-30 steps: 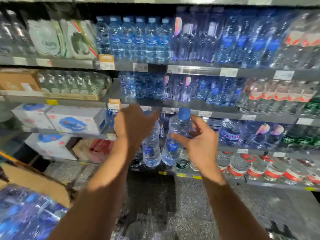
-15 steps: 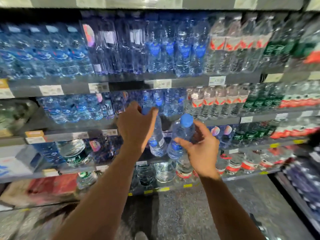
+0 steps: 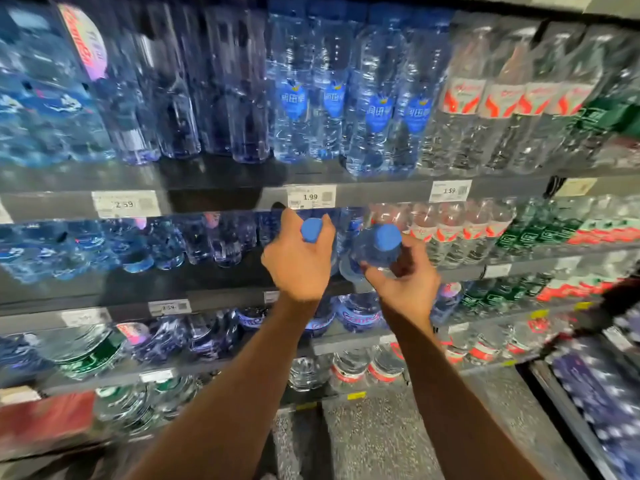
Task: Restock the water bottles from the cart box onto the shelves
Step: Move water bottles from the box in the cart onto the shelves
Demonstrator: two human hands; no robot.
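My left hand (image 3: 298,261) grips a blue-capped water bottle (image 3: 312,230) near its neck; most of its body is hidden behind the hand. My right hand (image 3: 405,284) holds a second blue-capped bottle (image 3: 375,249) from below, tilted with the cap toward me. Both bottles are at the front of the second shelf (image 3: 221,282), under the 1.99 price tag (image 3: 310,197), among blue-tinted bottles. The cart box is out of view.
Shelves full of bottled water fill the view: tall blue bottles (image 3: 377,109) above, red-labelled (image 3: 460,230) and green-labelled (image 3: 540,233) ones to the right, bigger bottles (image 3: 356,315) below. Speckled floor (image 3: 374,434) lies beneath. Wrapped packs (image 3: 602,393) sit at the lower right.
The view has swung right and closer to the shelves. Both hands have risen with their bottles to the second shelf, and the caps now tilt toward me.
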